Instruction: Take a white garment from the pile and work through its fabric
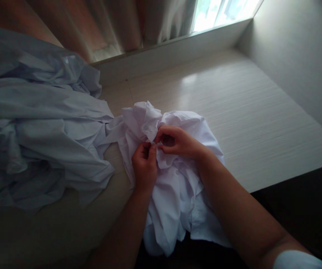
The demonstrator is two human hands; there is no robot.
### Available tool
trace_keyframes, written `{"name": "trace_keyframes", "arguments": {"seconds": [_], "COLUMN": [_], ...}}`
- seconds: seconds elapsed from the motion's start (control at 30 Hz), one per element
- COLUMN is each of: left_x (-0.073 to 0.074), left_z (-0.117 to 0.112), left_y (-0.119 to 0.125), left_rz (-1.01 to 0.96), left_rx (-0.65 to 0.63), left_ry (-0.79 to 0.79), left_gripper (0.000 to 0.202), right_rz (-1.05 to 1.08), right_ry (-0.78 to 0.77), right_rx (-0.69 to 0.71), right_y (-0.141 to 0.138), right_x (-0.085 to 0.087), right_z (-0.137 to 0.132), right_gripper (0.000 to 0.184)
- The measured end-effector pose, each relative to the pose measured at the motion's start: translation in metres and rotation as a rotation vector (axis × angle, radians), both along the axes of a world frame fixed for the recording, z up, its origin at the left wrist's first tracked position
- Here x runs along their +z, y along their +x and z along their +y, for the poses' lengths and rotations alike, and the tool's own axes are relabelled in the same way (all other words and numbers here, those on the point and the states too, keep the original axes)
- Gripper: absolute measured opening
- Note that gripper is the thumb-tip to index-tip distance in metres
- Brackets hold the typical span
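A crumpled white button-up shirt [166, 209] lies on the pale surface, its lower part hanging over the near edge. My left hand [144, 162] pinches the front of the shirt between thumb and fingers. Close beside it, almost touching, my right hand [177, 141] is curled with its fingertips on the same bit of cloth. Small buttons show on the shirt, one near the collar and one lower on the front. What exactly lies between the fingertips is too small to make out beyond the cloth.
A large heap of white garments [43, 123] covers the left side. Behind stand a low ledge [163, 52], a brown curtain [93, 26] and a bright window [222, 13]. A pale wall [298, 56] rises on the right; the light wood-grain surface [250, 123] ends at a dark edge.
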State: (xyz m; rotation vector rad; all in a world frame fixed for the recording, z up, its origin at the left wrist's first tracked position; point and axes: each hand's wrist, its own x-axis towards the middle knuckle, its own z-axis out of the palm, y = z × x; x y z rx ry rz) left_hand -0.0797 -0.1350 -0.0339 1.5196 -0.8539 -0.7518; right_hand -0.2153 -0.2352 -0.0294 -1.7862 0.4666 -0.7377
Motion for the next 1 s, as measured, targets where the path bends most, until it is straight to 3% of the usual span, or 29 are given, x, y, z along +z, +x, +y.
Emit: {"name": "trace_keyframes", "arguments": {"seconds": [0.23,0.53,1.0], "left_x": [-0.0015,-0.0061,-0.0075], "left_z": [0.0008,0.0014,0.0023], "left_y": [0.0002,0.0006,0.0019], "left_rz": [-0.041,0.071,-0.013], "left_rx": [-0.009,-0.016,-0.036], "left_ry": [-0.02,0.005,-0.002], "left_gripper": [0.02,0.018,0.021], "right_rz": [-0.01,-0.031,-0.054], "right_ry": [0.08,0.135,0.161], "right_rx": [0.02,0.046,0.06], "right_y": [-0.001,-0.0003,-0.0012], "right_x": [0.0021,0.0046,0.0042], "right_z": [-0.0002,0.0005,0.0004], "right_gripper": [0.009,0.005,0.009]}}
